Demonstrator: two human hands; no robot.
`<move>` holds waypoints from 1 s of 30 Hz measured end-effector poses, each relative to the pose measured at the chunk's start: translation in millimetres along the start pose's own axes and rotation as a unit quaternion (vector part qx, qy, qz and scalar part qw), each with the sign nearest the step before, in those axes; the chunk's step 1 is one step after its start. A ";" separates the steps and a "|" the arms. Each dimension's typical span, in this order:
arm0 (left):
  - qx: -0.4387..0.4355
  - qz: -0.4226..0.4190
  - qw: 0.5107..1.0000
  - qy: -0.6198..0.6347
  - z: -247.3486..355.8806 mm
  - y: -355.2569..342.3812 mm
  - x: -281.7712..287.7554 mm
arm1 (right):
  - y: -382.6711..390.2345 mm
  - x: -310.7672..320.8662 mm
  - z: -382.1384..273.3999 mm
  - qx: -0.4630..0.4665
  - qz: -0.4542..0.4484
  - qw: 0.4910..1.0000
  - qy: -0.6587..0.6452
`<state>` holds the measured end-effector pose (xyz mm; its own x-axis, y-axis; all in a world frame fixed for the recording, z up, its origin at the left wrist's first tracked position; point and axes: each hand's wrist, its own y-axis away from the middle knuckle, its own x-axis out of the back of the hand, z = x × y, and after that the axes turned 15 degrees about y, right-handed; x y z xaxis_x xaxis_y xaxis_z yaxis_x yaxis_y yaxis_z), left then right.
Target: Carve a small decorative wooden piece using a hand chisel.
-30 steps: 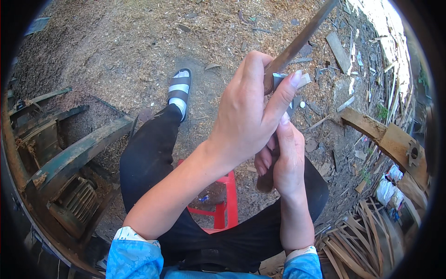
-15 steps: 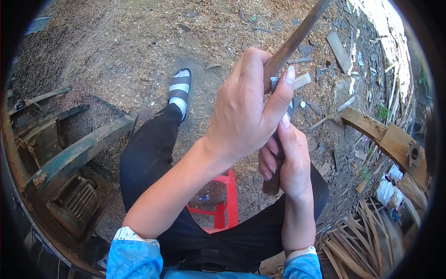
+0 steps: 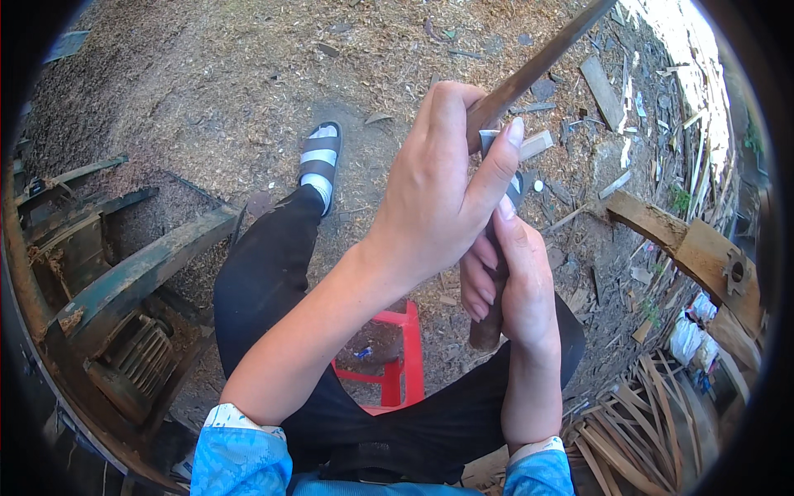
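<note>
My left hand [image 3: 434,190] is closed around a long, dark brown bar [image 3: 541,60] that slants up to the upper right. By its thumb is a short pale block [image 3: 535,145] with a small grey edge beside it; how these join is hidden. Just below, my right hand [image 3: 521,277] wraps round a dark, rounded shaft [image 3: 484,331], its thumb raised toward the left hand. Whether the shaft and bar are one piece I cannot tell.
A rusty metal machine frame with a motor [image 3: 132,368] stands at the left. A red plastic stool [image 3: 411,347] is between my legs. At the right lie a wooden beam [image 3: 649,223], thin wood strips [image 3: 637,430] and white bags [image 3: 686,339]. Wood shavings cover the ground [image 3: 207,91].
Both hands have shifted slightly: the left a little upward, the right a little to the right, with the lower shaft moving right too. Their grips look the same.
</note>
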<state>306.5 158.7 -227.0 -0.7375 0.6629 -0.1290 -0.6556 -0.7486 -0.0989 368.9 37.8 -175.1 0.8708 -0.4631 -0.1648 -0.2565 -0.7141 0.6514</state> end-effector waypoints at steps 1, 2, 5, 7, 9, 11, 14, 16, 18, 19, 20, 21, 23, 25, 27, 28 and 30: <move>0.000 0.000 1.000 0.000 -0.3 0.2 -0.2 | -0.1 1.4 -1.4 -0.001 -0.011 1.000 0.004; 0.004 -0.001 1.000 -0.004 -0.7 0.5 -0.4 | -0.1 2.7 -2.4 -0.002 -0.011 1.000 0.004; 0.005 0.004 1.000 -0.010 -3.6 0.9 -2.1 | 0.4 4.6 -4.0 -0.028 -0.019 0.999 -0.002; 0.002 0.008 1.000 -0.010 -3.4 0.2 -2.2 | 0.0 4.8 -3.0 -0.037 -0.018 0.999 -0.006; 0.040 -0.005 0.999 -0.012 2.1 -0.5 -0.7 | 0.0 5.2 -2.5 -0.032 -0.020 0.999 -0.002; 0.021 0.005 0.999 -0.025 0.7 0.3 -0.9 | 0.9 3.5 -2.1 -0.027 -0.024 0.999 0.000; -0.010 0.021 0.999 -0.035 -3.4 1.7 -3.1 | 2.9 -1.8 -1.5 -0.032 0.009 0.999 0.002; -0.020 0.027 0.999 -0.032 -2.4 1.6 -4.8 | 3.5 -2.6 0.5 -0.019 0.015 1.000 -0.009; -0.011 0.030 0.999 -0.033 3.0 0.4 -5.7 | 4.0 -4.6 0.7 -0.009 0.020 1.000 -0.008; -0.011 0.030 0.999 -0.033 4.0 0.4 -5.8 | 4.1 -5.7 0.6 0.001 0.023 1.000 -0.007; -0.008 0.029 0.999 -0.031 4.9 0.3 -5.6 | 4.3 -6.8 0.9 0.001 0.023 1.000 -0.008; -0.003 0.029 0.999 -0.027 4.8 0.8 -5.5 | 4.3 -7.9 2.7 0.004 0.028 0.999 -0.014; -0.002 0.025 0.999 -0.030 6.5 1.1 -5.1 | 3.0 -10.2 5.0 0.007 0.034 0.999 -0.019; -0.001 0.022 0.999 -0.035 9.0 1.0 -4.8 | 1.8 -13.6 5.9 0.032 0.056 0.998 0.029; 0.017 0.008 1.000 0.010 10.5 1.0 -6.5 | 2.5 -19.0 7.2 0.048 0.072 0.996 0.014; 0.018 0.008 1.000 0.012 12.4 0.8 -7.3 | 3.4 -20.0 7.4 0.064 0.089 0.994 -0.002; 0.113 -0.011 0.985 0.128 16.7 -0.1 -7.7 | 0.7 -18.9 5.1 0.061 0.092 0.994 0.008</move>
<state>309.5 153.8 -209.5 -0.6763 0.6325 -0.3776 -0.7118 -0.6930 0.1142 350.1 43.3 -175.3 0.8110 -0.5837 -0.0398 -0.4596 -0.6776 0.5742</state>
